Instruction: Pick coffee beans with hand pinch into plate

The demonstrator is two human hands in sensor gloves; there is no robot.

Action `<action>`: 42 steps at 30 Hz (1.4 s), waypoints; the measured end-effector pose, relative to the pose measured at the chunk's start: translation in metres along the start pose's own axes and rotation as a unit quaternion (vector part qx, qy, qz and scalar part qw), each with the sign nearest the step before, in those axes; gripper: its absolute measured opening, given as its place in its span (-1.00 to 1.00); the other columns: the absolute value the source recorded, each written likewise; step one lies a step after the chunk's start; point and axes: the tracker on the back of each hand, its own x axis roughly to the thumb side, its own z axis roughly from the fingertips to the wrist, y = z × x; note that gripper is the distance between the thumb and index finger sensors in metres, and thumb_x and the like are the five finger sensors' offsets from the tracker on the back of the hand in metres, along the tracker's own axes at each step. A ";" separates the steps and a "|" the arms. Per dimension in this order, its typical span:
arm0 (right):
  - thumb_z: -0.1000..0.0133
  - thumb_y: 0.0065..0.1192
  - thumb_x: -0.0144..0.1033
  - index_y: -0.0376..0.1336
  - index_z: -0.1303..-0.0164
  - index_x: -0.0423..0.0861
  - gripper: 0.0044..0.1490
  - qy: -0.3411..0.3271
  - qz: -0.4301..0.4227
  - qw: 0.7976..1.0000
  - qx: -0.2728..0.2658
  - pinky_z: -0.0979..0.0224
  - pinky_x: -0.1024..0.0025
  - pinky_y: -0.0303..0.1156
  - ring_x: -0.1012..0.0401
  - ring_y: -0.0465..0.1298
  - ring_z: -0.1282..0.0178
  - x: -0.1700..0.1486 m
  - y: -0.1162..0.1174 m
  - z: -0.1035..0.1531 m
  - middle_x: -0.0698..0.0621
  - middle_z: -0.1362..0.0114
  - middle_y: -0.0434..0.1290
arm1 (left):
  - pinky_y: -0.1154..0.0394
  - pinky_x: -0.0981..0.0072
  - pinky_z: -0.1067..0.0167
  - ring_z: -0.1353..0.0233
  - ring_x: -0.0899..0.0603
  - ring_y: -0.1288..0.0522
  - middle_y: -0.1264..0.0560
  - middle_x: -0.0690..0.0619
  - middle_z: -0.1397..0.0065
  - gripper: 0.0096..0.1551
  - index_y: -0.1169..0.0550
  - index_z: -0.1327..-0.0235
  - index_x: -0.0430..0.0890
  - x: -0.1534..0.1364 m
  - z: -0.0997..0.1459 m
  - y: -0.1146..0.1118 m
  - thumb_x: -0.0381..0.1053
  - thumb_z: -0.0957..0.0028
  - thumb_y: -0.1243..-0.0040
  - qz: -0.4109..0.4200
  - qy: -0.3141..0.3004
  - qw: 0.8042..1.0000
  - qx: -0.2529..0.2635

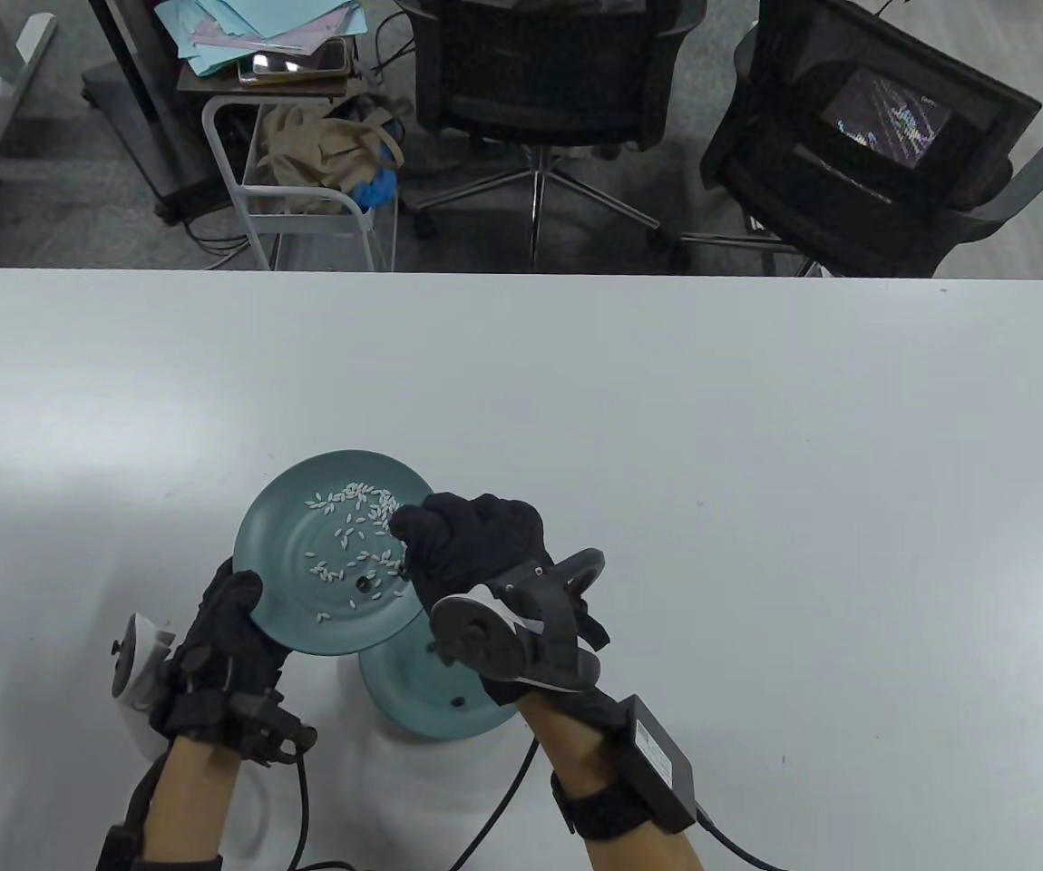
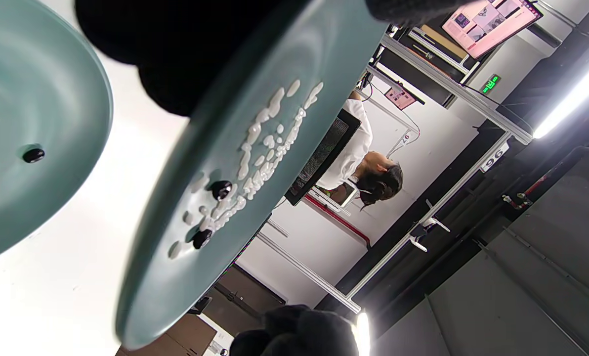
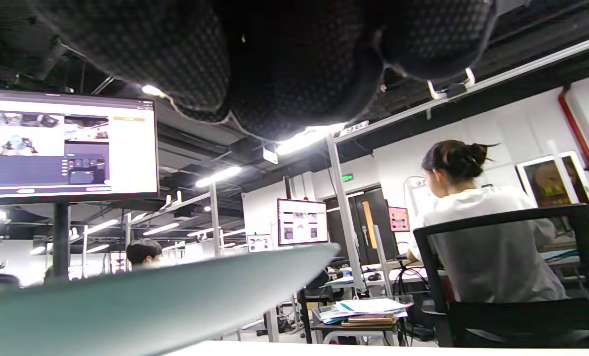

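Note:
My left hand (image 1: 229, 635) grips the near-left rim of a teal plate (image 1: 278, 544) and holds it tilted above the table. White grains (image 1: 354, 531) are scattered over this plate, with two dark coffee beans (image 2: 221, 189) among them. My right hand (image 1: 449, 544) is at the plate's right edge with its fingers curled and its tips bunched, and a small dark speck shows there. A second teal plate (image 1: 413, 703) lies flat on the table under my right wrist and holds a coffee bean (image 1: 458, 701). In the right wrist view I see only gloved fingers (image 3: 294, 64) and the plate rim (image 3: 151, 296).
The white table (image 1: 667, 454) stretches away to the right and back. Two black office chairs (image 1: 540, 73) and a small cart (image 1: 304, 181) stand beyond its far edge. Glove cables (image 1: 503, 798) trail off the near edge.

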 end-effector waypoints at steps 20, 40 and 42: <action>0.01 0.43 -0.15 0.42 -0.12 0.11 -0.53 -0.098 0.092 0.976 0.173 -0.20 -0.06 0.40 0.08 0.57 -0.05 0.039 0.035 0.000 -0.04 -0.27 0.59 | -0.53 0.06 0.07 -0.01 -0.28 -0.56 -0.41 -0.11 -0.28 -0.31 -0.15 -0.42 -0.01 -0.007 -0.002 -0.007 0.12 -0.05 -0.01 -0.026 0.011 1.000 -0.012; 0.02 0.40 -0.16 0.42 -0.07 0.02 -0.55 -0.120 0.111 0.966 0.199 -0.16 -0.03 0.44 0.12 0.58 0.09 0.043 0.051 0.004 -0.07 -0.15 0.62 | -0.55 0.05 0.13 0.05 -0.31 -0.59 -0.45 -0.17 -0.24 -0.32 -0.20 -0.40 -0.07 -0.010 -0.004 -0.005 0.10 -0.04 -0.04 -0.038 0.020 0.999 -0.002; 0.02 0.40 -0.16 0.41 -0.07 0.02 -0.55 -0.119 0.112 0.966 0.202 -0.16 -0.04 0.43 0.12 0.58 0.09 0.043 0.051 0.004 -0.07 -0.15 0.62 | -0.55 0.05 0.13 0.04 -0.30 -0.59 -0.45 -0.17 -0.24 -0.32 -0.19 -0.40 -0.07 -0.010 -0.004 -0.005 0.10 -0.04 -0.04 -0.039 0.021 0.999 -0.003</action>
